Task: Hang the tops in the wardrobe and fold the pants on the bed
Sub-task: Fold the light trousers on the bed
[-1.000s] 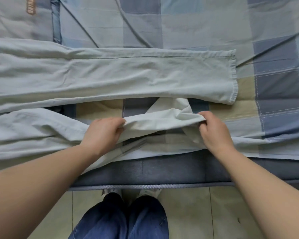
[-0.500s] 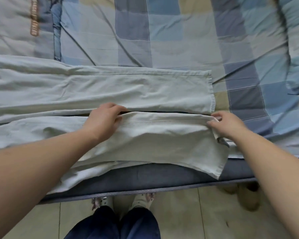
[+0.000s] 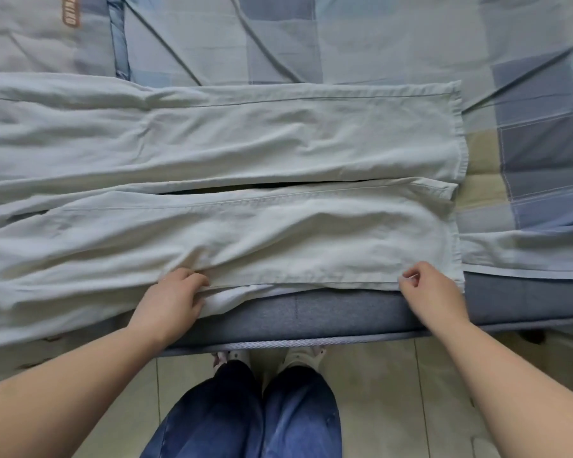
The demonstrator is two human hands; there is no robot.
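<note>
Pale green-grey pants (image 3: 245, 140) lie flat across the bed, waist out of view to the left, both leg hems at the right. The far leg lies straight; the near leg (image 3: 278, 233) lies alongside it with a narrow dark gap between them. My left hand (image 3: 171, 300) grips the near edge of the near leg at about mid-length, fingers curled into the fabric. My right hand (image 3: 430, 292) pinches the same edge close to the hem, by the mattress side.
The bed carries a blue, grey and beige checked sheet (image 3: 526, 143). The dark blue mattress edge (image 3: 311, 315) runs along the front. Below it are a pale tiled floor (image 3: 394, 408), my dark blue trouser legs and light shoes.
The near leg, bunched up a second ago, now lies spread flat beside the far leg. Both hands have shifted from its far edge back to its near edge.
</note>
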